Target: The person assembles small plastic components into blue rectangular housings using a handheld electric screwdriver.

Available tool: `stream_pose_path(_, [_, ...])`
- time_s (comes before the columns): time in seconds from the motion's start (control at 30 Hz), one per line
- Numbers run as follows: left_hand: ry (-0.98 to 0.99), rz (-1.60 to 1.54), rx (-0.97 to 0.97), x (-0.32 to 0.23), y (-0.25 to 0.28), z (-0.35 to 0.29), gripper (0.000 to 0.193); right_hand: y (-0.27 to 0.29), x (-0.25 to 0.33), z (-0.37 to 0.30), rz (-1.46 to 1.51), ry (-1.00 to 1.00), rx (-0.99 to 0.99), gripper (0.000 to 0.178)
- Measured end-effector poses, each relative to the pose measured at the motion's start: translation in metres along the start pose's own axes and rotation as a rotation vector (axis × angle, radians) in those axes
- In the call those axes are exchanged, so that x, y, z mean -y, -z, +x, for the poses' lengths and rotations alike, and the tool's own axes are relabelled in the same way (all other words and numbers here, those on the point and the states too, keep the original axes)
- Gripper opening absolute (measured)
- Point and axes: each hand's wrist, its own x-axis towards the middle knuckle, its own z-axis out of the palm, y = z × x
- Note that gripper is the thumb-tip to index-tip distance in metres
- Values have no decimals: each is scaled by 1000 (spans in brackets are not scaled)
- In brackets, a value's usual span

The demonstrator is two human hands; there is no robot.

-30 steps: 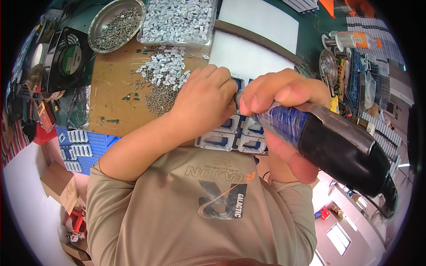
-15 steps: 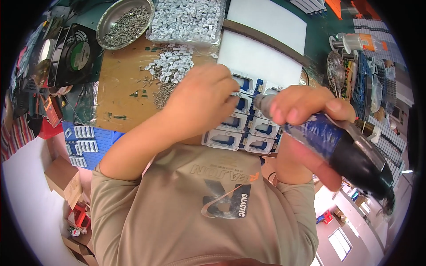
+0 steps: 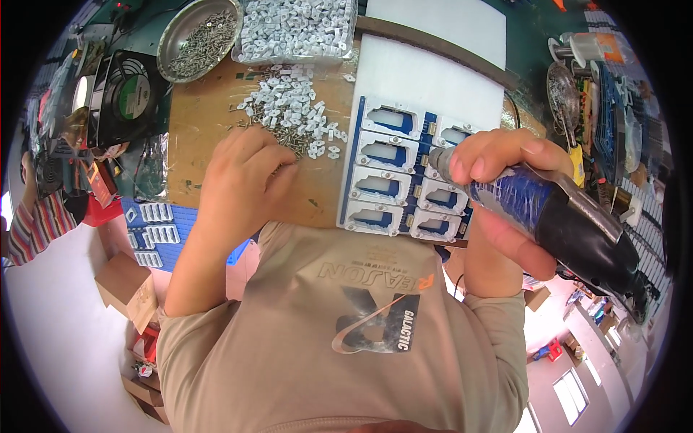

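My right hand [image 3: 509, 155] grips a blue and black electric screwdriver [image 3: 570, 224]. The tool's grey nose points left, above a blue panel [image 3: 349, 169] that carries two columns of white plastic frames [image 3: 386, 151]. My left hand [image 3: 245, 173] rests at the small screws [image 3: 287, 137] heaped on the brown board [image 3: 195, 162]. Its fingers are curled down and pressed together; whatever is between the fingertips is hidden. Beside those screws lies a loose pile of small white plastic pieces [image 3: 289, 101].
A metal bowl of screws [image 3: 164, 50] and a clear box of white pieces [image 3: 296, 61] stand at the back. A black fan [image 3: 130, 97] is on the left. White foam [image 3: 433, 79] crossed by a dark bar [image 3: 433, 47] lies behind the panel. Solder spools [image 3: 577, 49] sit at right.
My left hand has moved left from the panel to the screw pile, uncovering the left column of white frames. My right hand still holds the electric screwdriver in nearly the same spot.
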Motion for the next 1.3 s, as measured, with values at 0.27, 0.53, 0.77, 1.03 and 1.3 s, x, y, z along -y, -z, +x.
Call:
stream_pose_path(0.27, [71, 69, -24, 0, -11, -15, 13, -1, -1, -1, -12, 0, 61, 115])
stream_pose_path(0.53, [69, 77, -33, -3, -19, -11, 12, 5, 10, -7, 3, -127, 66, 115])
stream_pose_path(0.77, [-20, -26, -64, -6, -23, -8, 14, -8, 9, -6, 117, -124, -66, 100])
stream_pose_path(1.03, [-151, -44, -106, -11, -36, 8, 16, 6, 14, -10, -25, -151, 69, 116])
stream_pose_path(1.3, [-177, -3, -75, -11, -41, 12, 15, 12, 16, -4, -63, -179, 90, 116])
